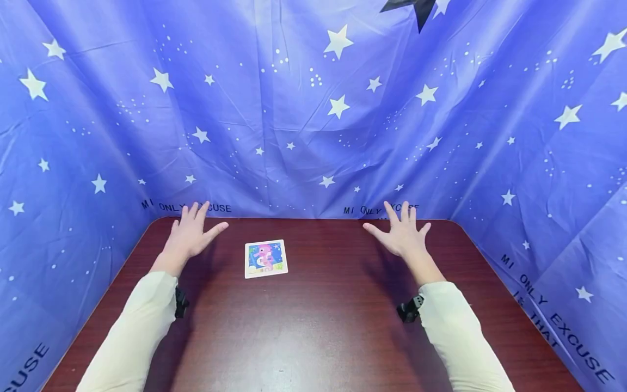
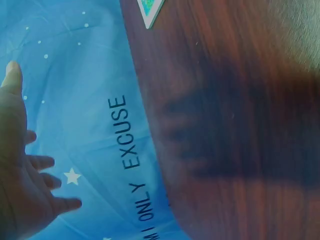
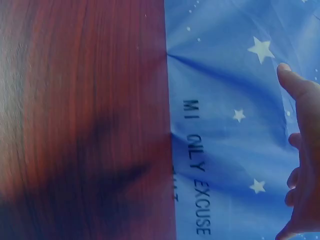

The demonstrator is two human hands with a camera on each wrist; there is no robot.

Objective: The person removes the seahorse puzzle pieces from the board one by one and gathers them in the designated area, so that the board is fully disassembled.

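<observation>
Flat on the table lies a square picture puzzle or card (image 1: 266, 258) with a white border and a pink seahorse on blue; I cannot tell which it is. In the left wrist view only a corner of it (image 2: 149, 14) shows at the top. My left hand (image 1: 190, 233) is held above the table to the left of the picture, fingers spread, holding nothing. On the other side, farther from the picture, my right hand (image 1: 403, 234) also hovers with spread fingers and nothing in it. Both hands cast shadows on the wood.
The dark red-brown wooden table (image 1: 303, 326) has rounded far corners. Blue curtain (image 1: 294, 109) with white stars and black lettering hangs along its back and both sides. A small black device (image 1: 410, 309) sits at the right wrist, another (image 1: 181, 303) at the left.
</observation>
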